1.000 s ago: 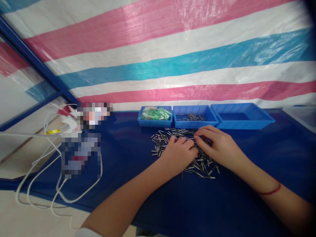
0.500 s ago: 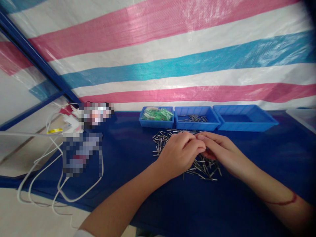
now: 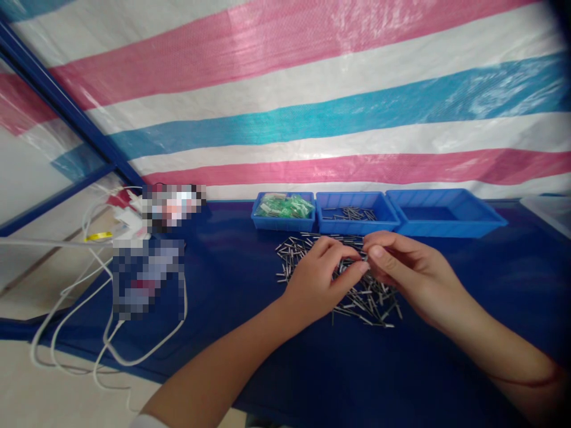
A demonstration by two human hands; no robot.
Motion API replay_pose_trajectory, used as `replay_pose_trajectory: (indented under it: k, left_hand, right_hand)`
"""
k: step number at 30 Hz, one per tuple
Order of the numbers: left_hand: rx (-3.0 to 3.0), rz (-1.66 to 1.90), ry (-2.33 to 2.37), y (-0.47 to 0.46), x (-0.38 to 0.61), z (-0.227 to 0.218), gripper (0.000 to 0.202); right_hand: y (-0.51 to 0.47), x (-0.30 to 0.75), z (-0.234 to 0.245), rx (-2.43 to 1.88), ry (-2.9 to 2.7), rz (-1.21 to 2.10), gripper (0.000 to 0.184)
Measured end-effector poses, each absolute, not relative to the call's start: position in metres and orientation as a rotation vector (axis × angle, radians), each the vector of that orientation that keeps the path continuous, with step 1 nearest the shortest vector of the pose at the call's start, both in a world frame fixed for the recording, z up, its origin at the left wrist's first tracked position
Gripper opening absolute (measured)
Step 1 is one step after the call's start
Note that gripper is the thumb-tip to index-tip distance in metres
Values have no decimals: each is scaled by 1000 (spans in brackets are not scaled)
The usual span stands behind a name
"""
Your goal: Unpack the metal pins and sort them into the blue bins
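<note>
Up top, the pink, white and blue striped plastic sheet (image 3: 312, 89) fills the whole backdrop. Below it runs the dark blue cloth-covered desk (image 3: 223, 291), and in the middle of that lies our landmark, the loose heap of short grey metal pins (image 3: 372, 300).

Right behind the heap stand three blue plastic trays. The large one (image 3: 488, 224), behind and to the right, shows only its blue floor. The middle tray (image 3: 354, 227) carries a few pins. The small one (image 3: 263, 223), behind and to the left, holds green bits. Well to the left of the heap, white cables (image 3: 107, 339) loop over the desk's edge.

Now the hands, both above the heap! The left hand (image 3: 319, 282) and the right hand (image 3: 413, 270) meet fingertip to fingertip over its far side. Each grip is clenched into a tight pinch.

The risk, as I judge it, is that anything slipping from so fine a pinch drops straight into the heap and vanishes among its twins. A dragging wrist could also scatter pins across the cloth.

Whether a pin sits in either pinch is too small to tell. The hands cover part of the heap. Two patches beside the cables are blurred out, both forearms run off the frame, and a pale thing far right of the heap is cut off.
</note>
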State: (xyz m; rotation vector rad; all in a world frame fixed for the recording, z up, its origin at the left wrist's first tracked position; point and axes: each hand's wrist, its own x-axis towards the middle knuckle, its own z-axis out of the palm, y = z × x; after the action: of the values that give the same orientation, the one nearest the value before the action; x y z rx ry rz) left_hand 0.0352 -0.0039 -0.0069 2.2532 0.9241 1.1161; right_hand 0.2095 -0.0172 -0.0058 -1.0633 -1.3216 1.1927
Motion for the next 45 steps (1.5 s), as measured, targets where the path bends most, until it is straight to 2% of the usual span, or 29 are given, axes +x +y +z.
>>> replay_pose_trajectory:
  k: [10,18,29,45]
  left_hand:
    - [2113,1030,933,-3,36,-8,20]
    - [2106,971,941,-2,35,-10,20]
    - [2088,939,900,5,32,-14,19]
    - [1998,1173,1031,7,32,-11,13]
  right_hand:
    - [-19,201,-5,-1086,-1597,654,9]
    - [-22,203,-8,-1130,-1727,449,6]
    - [-23,203,-5,-1072,-1843,311,12]
    - [-12,211,-14,-1123,-1850,377,17]
